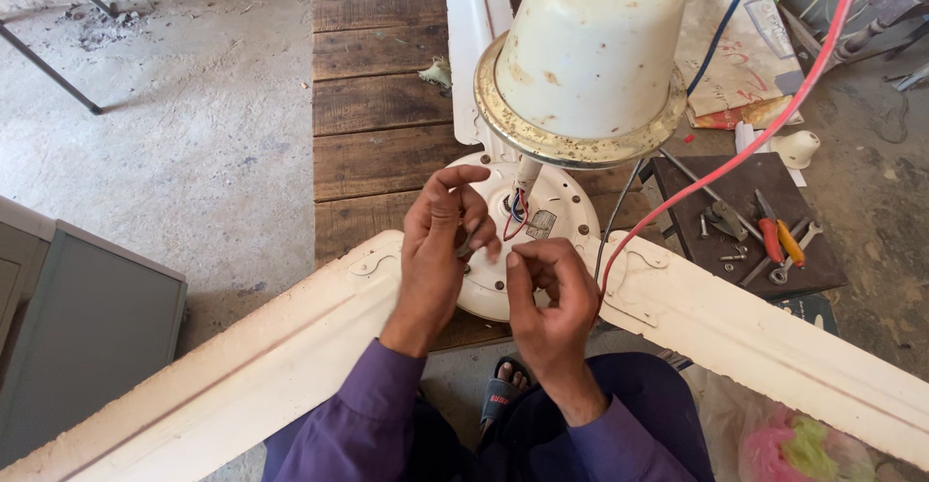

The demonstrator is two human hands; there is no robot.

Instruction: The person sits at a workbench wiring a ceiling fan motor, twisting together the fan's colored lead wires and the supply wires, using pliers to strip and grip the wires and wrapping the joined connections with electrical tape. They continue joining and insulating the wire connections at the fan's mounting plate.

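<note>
Two hands: both over the round cream metal hub plate (556, 213) of a ceiling fan lying on a brown plank table (377, 105).
Left hand (437, 250): fingers curled and pressed together around a small dark part, mostly hidden; kind not discernible.
Right hand (549, 293): thumb and forefinger pinched together near the plate's edge; whatever is pinched too small to make out.
Hub plate: between three long cream fan blades, partly covered by both hands; screw heads visible on the rim.
Left blade (242, 366): runs to the lower left corner, cut off there.
Right blade (774, 337): runs to the lower right, end cut off.
Third blade (474, 37): points away, mostly hidden behind the motor cover.
Motor cover: cream bell-shaped housing with a rusty rim (590, 51), raised above the plate, top cut off.
Wires: red, blue and black bundle (515, 213) from a short stem into the plate.
Tool tray: dark board (755, 221) with a red-handled screwdriver (769, 235), pliers and spanners.
Cable: pink cord (774, 119), both ends out of sight.
</note>
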